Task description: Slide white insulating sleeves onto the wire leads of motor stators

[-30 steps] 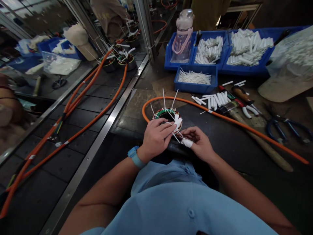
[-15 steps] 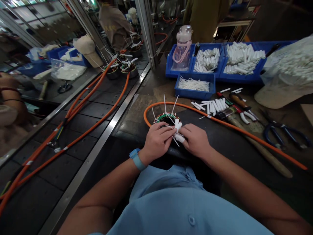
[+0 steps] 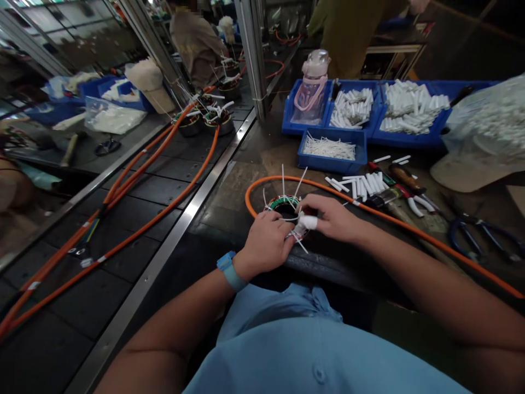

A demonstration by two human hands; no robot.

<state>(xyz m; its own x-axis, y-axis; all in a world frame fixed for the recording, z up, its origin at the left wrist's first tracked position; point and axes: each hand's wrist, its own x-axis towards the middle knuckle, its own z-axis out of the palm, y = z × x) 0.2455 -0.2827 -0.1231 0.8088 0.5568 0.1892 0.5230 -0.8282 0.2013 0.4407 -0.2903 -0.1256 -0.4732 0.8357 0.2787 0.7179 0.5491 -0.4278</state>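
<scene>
A ring-shaped motor stator (image 3: 283,200) with green and red windings sits on the bench before me, white cable ties (image 3: 283,180) sticking up and out from it. My left hand (image 3: 268,239) is closed over its near left side, fingers curled at the rim. My right hand (image 3: 334,218) is at the right rim, fingers bent towards the thumb in a pinch; a white wrap (image 3: 308,222) covers the thumb. Whitish, blurred material lies between the hands, so what the right fingertips hold is unclear. An orange cable (image 3: 250,192) loops behind the stator and runs right.
Blue bins (image 3: 375,131) at the back hold white tubes, and a smaller bin (image 3: 332,162) holds cable ties. Loose white tubes (image 3: 365,186), pliers (image 3: 471,224) and a screwdriver (image 3: 404,178) lie right. A bottle (image 3: 309,93) stands in a bin. More stators (image 3: 219,117) stand left on the conveyor.
My right hand has lifted slightly up and right, away from my left hand. The white tubes that stood upright between the fingers no longer show clearly. The view has shifted slightly.
</scene>
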